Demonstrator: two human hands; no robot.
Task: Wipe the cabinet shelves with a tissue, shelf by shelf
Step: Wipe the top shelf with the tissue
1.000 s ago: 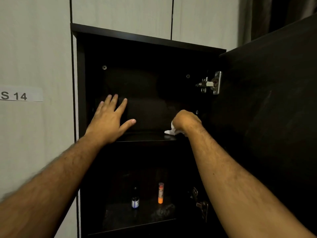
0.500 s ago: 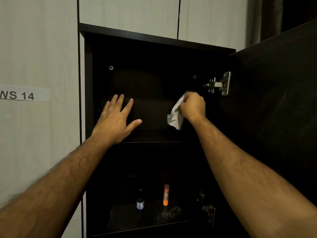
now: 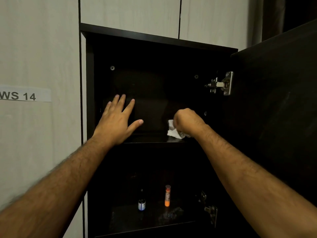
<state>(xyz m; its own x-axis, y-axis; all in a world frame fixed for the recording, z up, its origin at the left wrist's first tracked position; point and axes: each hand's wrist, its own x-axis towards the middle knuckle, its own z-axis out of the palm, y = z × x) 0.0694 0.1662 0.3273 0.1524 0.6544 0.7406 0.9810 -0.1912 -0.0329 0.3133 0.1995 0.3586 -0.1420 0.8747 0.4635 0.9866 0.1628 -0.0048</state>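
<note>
right hand [image 3: 186, 121], tissue [image 3: 173, 130] on shelf [image 3: 147, 139]

A dark cabinet [image 3: 154, 40] of matt, near-black board, its upper shelf [image 3: 151, 139] smooth with a faint sheen near the front edge. A crumpled white paper tissue [image 3: 172, 130] looks soft and matt, and the door hinge [image 3: 223, 84] is shiny bare metal. Surrounding panels [image 3: 39, 48] are pale, matt, lightly grained, with a paper label [image 3: 24, 95].
</note>
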